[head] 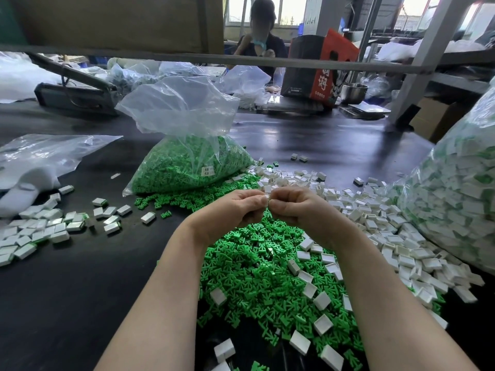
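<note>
Both hands meet just above the loose heap of green clips [254,266] on the dark worktop [67,290]. The left hand [235,207] and the right hand [294,207] are curled tight, fingertips touching, and pinch a small white shell [266,196] between them. Only a corner of it shows, and whether a green clip is already inside cannot be told.

The shell looks like hard moulded plastic: very light, stiff, smooth and a little slippery, hollow with one open side. It is probably best held by its two flat faces, leaving the open end free for a clip. Too much squeeze may flex the thin walls, and too little may let it shoot out.

More empty white shells [375,223] lie just right of the hands. Finished pieces [40,231] lie well apart on the left, and an open bag of green clips [187,162] stands behind.
</note>
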Demonstrator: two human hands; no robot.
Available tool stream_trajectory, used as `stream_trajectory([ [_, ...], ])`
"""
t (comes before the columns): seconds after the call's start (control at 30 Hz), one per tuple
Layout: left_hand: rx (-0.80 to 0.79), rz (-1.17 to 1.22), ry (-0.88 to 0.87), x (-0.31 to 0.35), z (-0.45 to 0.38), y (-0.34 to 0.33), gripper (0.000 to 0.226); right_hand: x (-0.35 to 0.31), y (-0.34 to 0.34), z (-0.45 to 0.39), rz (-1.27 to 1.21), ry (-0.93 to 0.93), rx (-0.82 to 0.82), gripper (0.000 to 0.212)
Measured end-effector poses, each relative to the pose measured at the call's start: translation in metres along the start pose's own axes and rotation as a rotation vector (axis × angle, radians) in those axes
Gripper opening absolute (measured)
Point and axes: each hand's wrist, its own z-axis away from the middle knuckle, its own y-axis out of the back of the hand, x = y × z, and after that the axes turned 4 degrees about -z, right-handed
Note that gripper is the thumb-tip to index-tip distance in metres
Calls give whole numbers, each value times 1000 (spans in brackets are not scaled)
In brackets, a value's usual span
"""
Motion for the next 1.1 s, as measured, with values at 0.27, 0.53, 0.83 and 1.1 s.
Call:
stream_trajectory([
  [0.27,48,102,-13,-6,-3,-1,26,-1,-6,-3,-35,-4,97,21],
  [0.53,143,98,-76,-8,-8,-5,24,0,-11,-10,-14,31,249,20],
  [0.83,65,87,-42,-7,-5,-2,28,-1,-8,-7,41,23,160,16],
  [1.1,11,65,27,-7,-3,-1,24,1,-1,-1,8,-3,33,11],
])
